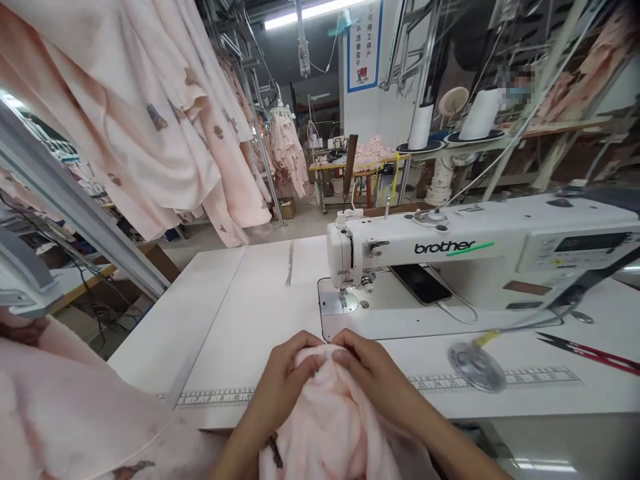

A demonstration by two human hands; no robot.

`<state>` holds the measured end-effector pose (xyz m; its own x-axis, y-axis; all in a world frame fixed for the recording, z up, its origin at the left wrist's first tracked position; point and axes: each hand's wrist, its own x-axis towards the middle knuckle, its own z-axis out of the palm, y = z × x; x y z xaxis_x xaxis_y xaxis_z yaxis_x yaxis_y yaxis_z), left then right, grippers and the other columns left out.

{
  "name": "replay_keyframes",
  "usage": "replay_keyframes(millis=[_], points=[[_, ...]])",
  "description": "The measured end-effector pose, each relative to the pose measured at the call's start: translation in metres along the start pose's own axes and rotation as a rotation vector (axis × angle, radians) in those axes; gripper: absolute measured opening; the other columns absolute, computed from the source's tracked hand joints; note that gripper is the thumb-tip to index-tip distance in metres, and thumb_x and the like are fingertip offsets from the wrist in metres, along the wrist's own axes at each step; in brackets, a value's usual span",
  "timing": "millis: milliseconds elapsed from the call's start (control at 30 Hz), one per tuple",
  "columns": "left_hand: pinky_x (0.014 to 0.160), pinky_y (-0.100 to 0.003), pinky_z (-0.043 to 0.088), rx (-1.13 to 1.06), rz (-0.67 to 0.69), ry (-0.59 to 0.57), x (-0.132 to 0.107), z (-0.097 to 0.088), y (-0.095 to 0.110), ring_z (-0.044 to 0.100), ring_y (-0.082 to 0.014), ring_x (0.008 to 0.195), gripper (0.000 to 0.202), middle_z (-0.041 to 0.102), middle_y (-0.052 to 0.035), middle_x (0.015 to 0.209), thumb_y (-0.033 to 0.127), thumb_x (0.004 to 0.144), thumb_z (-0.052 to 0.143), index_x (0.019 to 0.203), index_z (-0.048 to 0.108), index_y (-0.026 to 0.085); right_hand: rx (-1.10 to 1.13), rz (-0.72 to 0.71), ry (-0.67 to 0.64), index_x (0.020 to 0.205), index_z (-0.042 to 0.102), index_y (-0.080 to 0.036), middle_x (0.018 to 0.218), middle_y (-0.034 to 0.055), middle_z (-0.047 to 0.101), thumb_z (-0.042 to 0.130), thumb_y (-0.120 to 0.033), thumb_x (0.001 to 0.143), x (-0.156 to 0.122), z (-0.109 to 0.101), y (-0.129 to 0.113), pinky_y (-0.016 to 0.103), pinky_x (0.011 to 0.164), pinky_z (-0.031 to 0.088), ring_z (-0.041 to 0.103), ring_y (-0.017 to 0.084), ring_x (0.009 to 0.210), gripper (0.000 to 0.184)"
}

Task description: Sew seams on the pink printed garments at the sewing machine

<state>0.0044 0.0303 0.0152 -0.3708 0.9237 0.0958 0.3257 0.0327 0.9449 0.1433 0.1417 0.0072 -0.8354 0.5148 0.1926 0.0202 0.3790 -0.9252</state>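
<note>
pink printed garments hung far left of the brother sewing machine. in front of its needle plate, the left hand and right hand were together, fingertips pinching a bunched pale pink fabric piece at the table's near edge. a phone lay under the machine arm; red thread snips lay right of it.
</note>
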Motion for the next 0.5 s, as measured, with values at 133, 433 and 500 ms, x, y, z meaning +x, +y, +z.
replay_keyframes(millis=[133,433,500], points=[[0.059,-0.020,0.035,-0.005,-0.014,-0.022,0.037,-0.001,-0.001,0.047,-0.0113,0.065,0.019,0.054,0.0013,0.069,0.033,0.073,0.059,0.074,0.058,0.014,0.360,0.229,-0.116,0.084,0.052,-0.016,0.076,0.0031,0.056,0.053,-0.049,0.080,0.021,-0.016,0.007,0.026,0.062,0.041,0.054,0.018,0.070,0.034],[0.069,-0.026,0.039,0.240,0.039,-0.096,0.123,0.035,-0.048,0.057,-0.0173,0.075,0.021,0.064,-0.0015,0.078,0.027,0.078,0.043,0.081,0.062,0.017,-0.559,0.213,0.247,0.071,0.053,-0.019,0.066,-0.0001,0.057,0.052,-0.023,0.082,0.071,-0.047,0.070,0.025,0.058,0.029,0.052,0.017,0.067,0.011],[0.072,-0.028,0.040,0.331,0.047,-0.063,0.129,0.037,-0.052,0.058,-0.0191,0.079,0.025,0.065,-0.0038,0.085,0.027,0.080,0.040,0.087,0.062,0.018,-0.657,0.252,0.227,0.074,0.055,-0.019,0.069,0.0013,0.060,0.053,-0.021,0.082,0.078,-0.049,0.072,0.025,0.057,0.028,0.054,0.018,0.068,0.009]])
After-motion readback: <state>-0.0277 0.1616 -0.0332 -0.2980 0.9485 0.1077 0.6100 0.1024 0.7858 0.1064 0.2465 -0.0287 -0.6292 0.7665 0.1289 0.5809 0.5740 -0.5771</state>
